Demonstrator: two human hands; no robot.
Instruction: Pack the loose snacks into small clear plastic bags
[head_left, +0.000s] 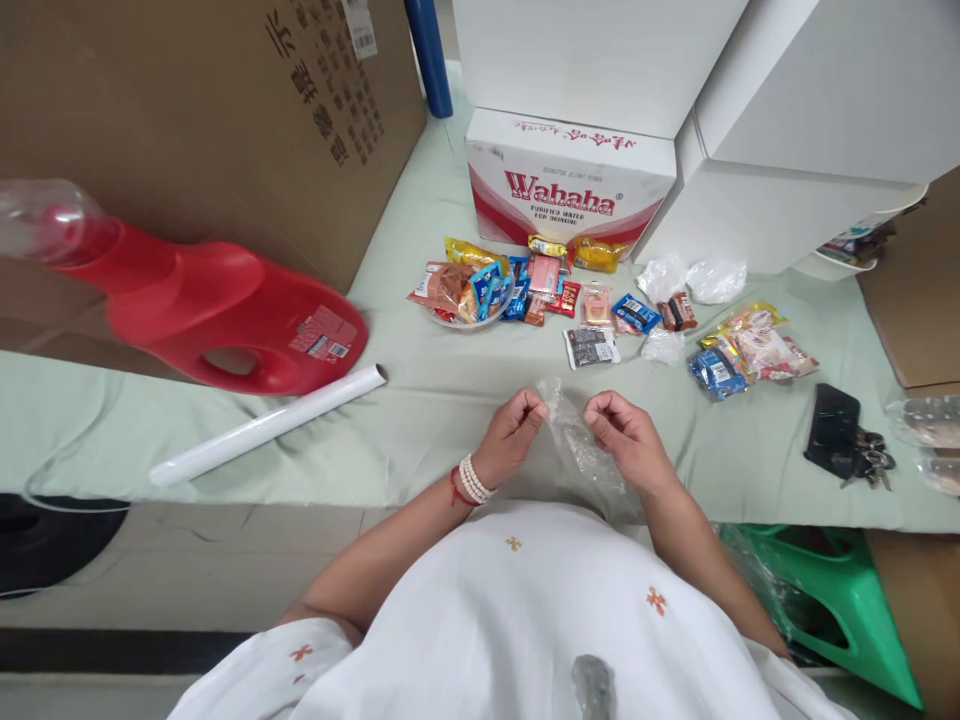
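Note:
A clear plastic bag [576, 440] hangs between my two hands, above the front edge of the cloth-covered table. My left hand [517, 430] pinches its upper left corner, with white beads and a red string around the wrist. My right hand [626, 435] is closed on the bag's right side, thumb against fingers. Beyond them lie wrapped snacks: a dark grey packet [592, 347], a blue packet [635, 313] and a pink one [596, 305]. A round clear bowl [480, 322] to the left is heaped with packets. Filled bags of snacks [750, 350] lie to the right.
A red plastic bottle-like object [202, 300] and a white tube [270, 425] lie at left. Behind stand a Wahaha box [570, 185] and a large brown carton [187, 120]. Crumpled clear bags [716, 280] lie behind right; a black case [832, 430] with keys [874, 460] is at right.

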